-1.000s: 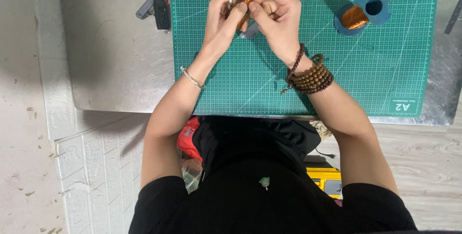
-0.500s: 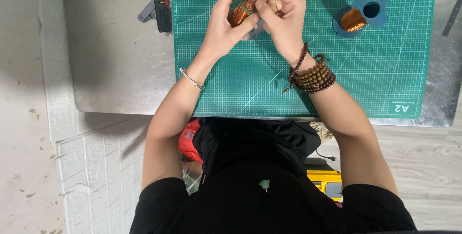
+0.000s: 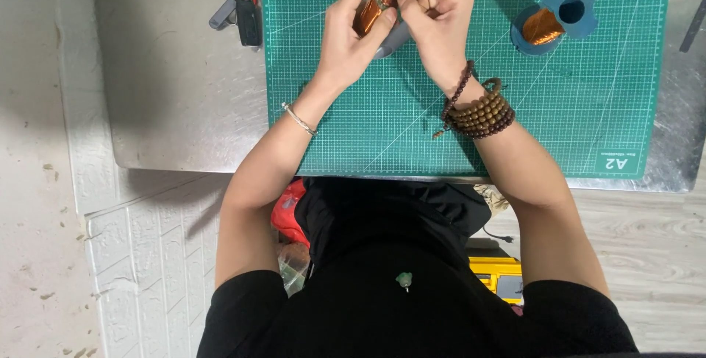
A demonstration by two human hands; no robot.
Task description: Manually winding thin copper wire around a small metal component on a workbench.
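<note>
open green mat (image 3: 412, 130) near wrists; blue spool (image 3: 562, 16) right

Left hand (image 3: 351, 38) and right hand (image 3: 435, 19) meet fingertip to fingertip, fingers curled, both forearms angled inward.

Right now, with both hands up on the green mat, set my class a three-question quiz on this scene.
1. True or false: the left hand and right hand meet on one copper-coloured coil.
2. Where does the blue spool of copper wire lie? A: on the green cutting mat; B: on the bare metal tabletop; C: on the floor.
3. Which wrist wears the brown bead bracelets?

Key: 1 true; 2 A; 3 the right.
</note>
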